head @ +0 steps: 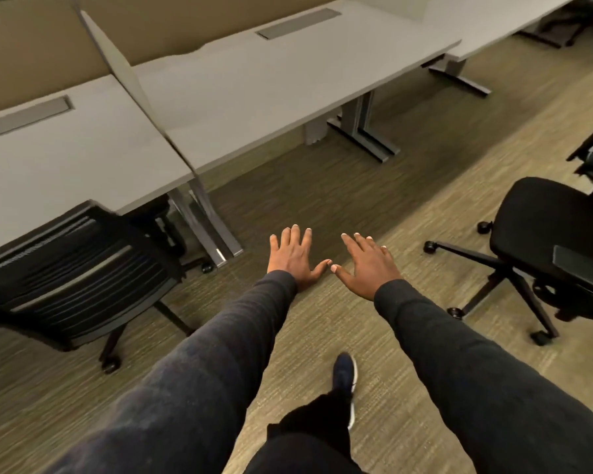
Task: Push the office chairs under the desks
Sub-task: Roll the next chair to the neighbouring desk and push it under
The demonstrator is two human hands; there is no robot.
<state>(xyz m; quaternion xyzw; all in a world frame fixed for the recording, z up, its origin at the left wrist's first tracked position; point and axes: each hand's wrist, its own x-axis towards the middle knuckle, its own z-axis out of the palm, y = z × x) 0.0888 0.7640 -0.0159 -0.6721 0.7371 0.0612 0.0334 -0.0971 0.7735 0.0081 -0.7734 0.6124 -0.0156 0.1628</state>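
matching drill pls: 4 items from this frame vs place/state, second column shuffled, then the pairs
Items:
1. mesh-back chair
2. black chair
3. middle desk
4. left hand

Place or state:
A. out on the carpet at right, clear of any desk
B. open, fingers spread, holding nothing
C. at left, seat tucked under the desk edge
D. no chair in front of it

Pairs: 1-C, 2-A, 3-D, 4-B

One chair [79,271] sits tucked at the left desk [66,159]; another chair [555,248] stands right, well apart from the desks.
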